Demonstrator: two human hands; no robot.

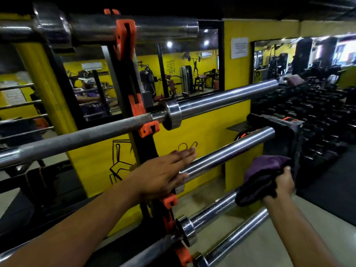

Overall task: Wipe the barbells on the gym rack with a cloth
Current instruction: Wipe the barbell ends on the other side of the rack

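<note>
Head camera is looking down at a black upright gym rack with orange plastic hooks point(149, 128), which is carrying several long chrome steel barbells one above the other. The left hand point(163, 173) is lying flat against the inner end of the shiny sleeve of the middle barbell point(229, 151), close to the rack post; its fingers point(185, 154) are straight and pressed together, and they are not curling around the bar. The right hand point(284, 185) is gripping a crumpled dark purple cloth point(262, 176), with the fingers curled around it. The cloth is sitting at the outer end of the sleeve of the lower barbell point(210, 212). A yellow wall with black drawings point(202, 135) is standing behind the rack.
</note>
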